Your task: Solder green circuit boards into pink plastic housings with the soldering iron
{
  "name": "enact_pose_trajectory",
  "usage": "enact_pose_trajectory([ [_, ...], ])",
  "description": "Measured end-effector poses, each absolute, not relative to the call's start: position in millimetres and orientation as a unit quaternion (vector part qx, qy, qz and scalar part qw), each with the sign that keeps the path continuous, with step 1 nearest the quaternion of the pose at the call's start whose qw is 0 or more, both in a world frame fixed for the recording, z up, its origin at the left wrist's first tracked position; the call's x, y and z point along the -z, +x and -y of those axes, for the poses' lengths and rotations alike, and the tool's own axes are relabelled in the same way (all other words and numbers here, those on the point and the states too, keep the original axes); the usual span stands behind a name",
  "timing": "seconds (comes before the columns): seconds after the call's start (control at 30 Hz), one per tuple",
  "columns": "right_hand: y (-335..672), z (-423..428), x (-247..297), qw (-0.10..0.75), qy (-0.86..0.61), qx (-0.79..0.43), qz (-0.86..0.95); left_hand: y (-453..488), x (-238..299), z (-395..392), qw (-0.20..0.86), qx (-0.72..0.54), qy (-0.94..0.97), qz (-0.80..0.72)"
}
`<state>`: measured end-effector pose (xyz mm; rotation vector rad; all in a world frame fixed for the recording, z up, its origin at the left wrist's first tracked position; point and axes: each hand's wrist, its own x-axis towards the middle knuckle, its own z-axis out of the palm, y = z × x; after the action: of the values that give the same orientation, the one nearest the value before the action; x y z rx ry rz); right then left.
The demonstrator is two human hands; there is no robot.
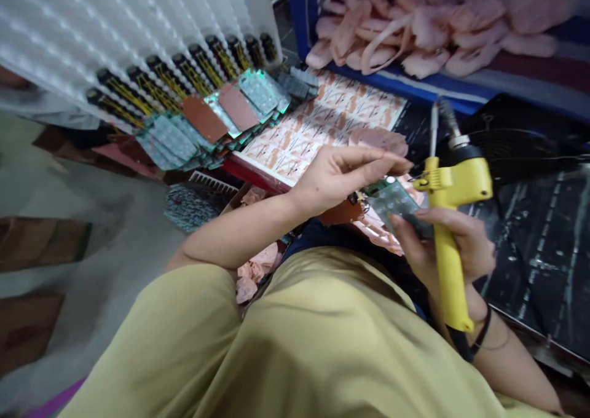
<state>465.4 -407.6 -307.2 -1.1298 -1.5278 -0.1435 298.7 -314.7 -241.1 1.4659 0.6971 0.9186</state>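
My right hand (pixel 470 243) is wrapped round the yellow handle of a soldering gun (pixel 449 276), its metal tip pointing up and away. Its thumb also presses on a green circuit board (pixel 391 201) beside the gun. Over the board's far edge, my left hand (pixel 338 172) has its fingers drawn together in a pinch. What those fingers hold, if anything, is too small to make out. A brown board (pixel 341 213) shows beneath the left wrist, close to my lap.
At the left, stacked circuit boards (pixel 173 141) with black-and-yellow wired parts lie against a white ribbed panel (pixel 138 18). A printed sheet (pixel 295 144) covers part of the bench. Pink soft pieces (pixel 428 31) fill a blue-edged shelf (pixel 391 77). A black surface (pixel 548 252) lies right.
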Motion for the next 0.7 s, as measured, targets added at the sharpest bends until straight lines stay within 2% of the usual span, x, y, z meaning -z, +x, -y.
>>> enact_pose_trajectory([
  [0.17, 466, 403, 308, 0.583, -0.481, 0.064, 0.652, 303, 265, 307, 0.617, -0.409, 0.614, -0.275],
  [0.33, 472, 405, 308, 0.578, -0.441, 0.055, 0.685, 310, 263, 304, 0.646, -0.413, 0.575, -0.286],
  [0.53, 513, 406, 307, 0.522, -0.487, 0.016, 0.7, 290, 230, 269, 0.552, -0.402, 0.617, -0.391],
  [0.7, 532, 364, 305, 0.443, -0.485, 0.046, 0.753, 275, 223, 240, 0.571, -0.362, 0.631, -0.381],
])
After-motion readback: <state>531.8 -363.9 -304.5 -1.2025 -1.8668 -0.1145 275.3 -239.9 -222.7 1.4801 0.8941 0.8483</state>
